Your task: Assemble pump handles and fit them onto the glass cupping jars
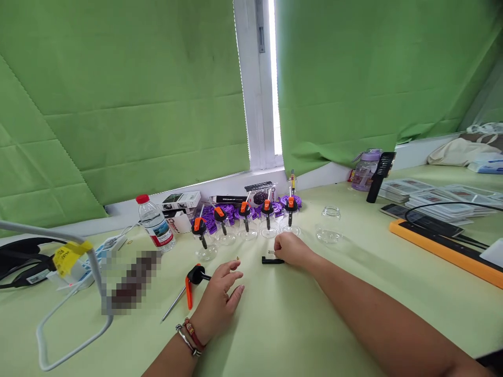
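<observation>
My right hand is closed, its fingertips turned down and hidden; what they hold, if anything, I cannot make out. From beneath it sticks out a short black bar, and a small coil spring lies just behind that. My left hand hovers over the table with fingers apart and nothing in them. Beyond its fingertips is a tiny brass-coloured piece. To its left lies a black pourer top with an orange lever and a thin metal tube.
Behind the hands stand several glass bottles with black-and-orange tops. An open glass jar is to their right. A water bottle, a grey metal stand and a power strip occupy the left. An orange-edged bar lies right.
</observation>
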`<state>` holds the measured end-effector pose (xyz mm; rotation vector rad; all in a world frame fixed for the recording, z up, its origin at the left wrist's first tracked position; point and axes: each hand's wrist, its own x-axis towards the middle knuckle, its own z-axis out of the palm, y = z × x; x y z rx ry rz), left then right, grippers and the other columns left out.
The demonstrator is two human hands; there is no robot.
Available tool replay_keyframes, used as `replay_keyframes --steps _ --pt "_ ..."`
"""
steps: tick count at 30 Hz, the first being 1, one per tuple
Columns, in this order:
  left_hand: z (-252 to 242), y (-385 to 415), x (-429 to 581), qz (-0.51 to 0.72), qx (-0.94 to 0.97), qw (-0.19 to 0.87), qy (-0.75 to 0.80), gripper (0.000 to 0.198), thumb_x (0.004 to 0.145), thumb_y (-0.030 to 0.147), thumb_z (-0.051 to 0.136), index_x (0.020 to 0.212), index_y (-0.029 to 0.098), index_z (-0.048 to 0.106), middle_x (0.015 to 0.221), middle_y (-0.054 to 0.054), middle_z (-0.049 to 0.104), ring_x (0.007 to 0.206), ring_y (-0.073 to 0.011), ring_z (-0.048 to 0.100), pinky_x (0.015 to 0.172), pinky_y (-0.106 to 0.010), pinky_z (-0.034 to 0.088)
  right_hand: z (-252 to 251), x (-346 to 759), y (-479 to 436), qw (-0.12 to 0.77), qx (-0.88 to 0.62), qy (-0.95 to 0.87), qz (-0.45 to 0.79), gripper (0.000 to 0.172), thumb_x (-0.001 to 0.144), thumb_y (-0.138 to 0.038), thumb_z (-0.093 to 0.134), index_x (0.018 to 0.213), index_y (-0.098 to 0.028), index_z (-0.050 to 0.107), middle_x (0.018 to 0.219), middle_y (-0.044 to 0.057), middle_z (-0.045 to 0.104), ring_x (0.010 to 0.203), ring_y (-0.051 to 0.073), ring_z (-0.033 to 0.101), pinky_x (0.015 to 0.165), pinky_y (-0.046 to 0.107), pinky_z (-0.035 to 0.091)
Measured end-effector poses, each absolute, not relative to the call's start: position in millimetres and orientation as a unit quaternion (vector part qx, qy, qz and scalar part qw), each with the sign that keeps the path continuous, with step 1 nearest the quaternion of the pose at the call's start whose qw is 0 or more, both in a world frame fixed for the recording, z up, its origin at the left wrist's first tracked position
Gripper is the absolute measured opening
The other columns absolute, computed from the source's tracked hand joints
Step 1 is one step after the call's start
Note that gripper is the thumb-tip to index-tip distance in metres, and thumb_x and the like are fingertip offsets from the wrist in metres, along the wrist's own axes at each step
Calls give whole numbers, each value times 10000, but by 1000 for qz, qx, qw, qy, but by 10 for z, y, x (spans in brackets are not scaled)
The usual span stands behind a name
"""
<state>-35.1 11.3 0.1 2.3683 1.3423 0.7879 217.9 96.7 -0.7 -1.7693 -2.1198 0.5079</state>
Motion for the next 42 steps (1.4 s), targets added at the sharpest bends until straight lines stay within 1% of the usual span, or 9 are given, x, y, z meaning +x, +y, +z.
replay_keyframes --steps 6,11,15,20,28,32,36,40,42 --pt "-16 116 -355 270 827 155 468 240 865 270 509 1048 201 647 1332 -137 514 1239 -265 491 1002 -452 459 -73 2149 1000 189 -623 -730 206 74 638 -93 652 628 -166 650 734 30 671 681 137 576 515 202 335" --pt "-29 114 -355 277 831 147 459 229 861 258 515 1036 196 649 1319 -140 525 1235 -266 494 999 -449 461 -82 2152 1004 208 -614 -727 226 33 661 -146 658 657 -167 682 690 31 664 613 132 558 498 210 342" --pt "-47 116 -366 276 834 144 456 237 863 260 512 1043 189 648 1322 -144 522 1232 -267 493 1001 -452 458 -96 2107 991 233 -577 -746 239 97 708 -197 637 730 -182 730 747 29 687 642 134 571 538 217 375" --pt "-31 120 -358 280 835 139 453 229 860 255 518 1036 192 650 1313 -144 531 1220 -270 504 997 -457 460 -153 2043 1001 250 -541 -763 249 144 694 -145 625 737 -190 755 833 38 711 721 153 596 629 231 421" --pt "-7 103 -358 273 838 141 452 224 857 263 524 1029 204 655 1302 -138 544 1204 -272 518 984 -469 471 -210 2093 1055 260 -531 -754 285 182 730 -220 618 830 -169 761 806 47 719 697 162 611 608 245 443" --pt "-27 116 -367 268 838 141 454 235 851 257 529 1044 200 652 1313 -136 536 1210 -268 514 986 -453 472 -229 2119 1065 266 -524 -749 307 205 768 -195 564 845 -170 752 839 44 727 741 163 635 648 243 467" --pt "-22 115 -360 266 837 139 458 234 853 257 526 1041 203 654 1314 -134 535 1215 -266 512 984 -445 475 -254 2114 1061 273 -526 -741 315 223 759 -157 557 883 -174 741 903 50 726 799 169 648 688 244 478" --pt "-11 104 -349 264 838 136 457 230 854 254 526 1037 204 655 1312 -133 537 1217 -265 511 988 -448 472 -242 2107 1039 274 -524 -742 316 209 749 -154 560 862 -177 734 866 45 717 772 164 634 673 243 468" --pt "-12 100 -349 266 837 136 459 232 853 254 527 1039 204 656 1313 -133 537 1214 -265 514 990 -450 471 -212 2113 1018 270 -523 -743 318 183 740 -190 590 856 -175 730 837 41 709 736 158 620 649 241 459"
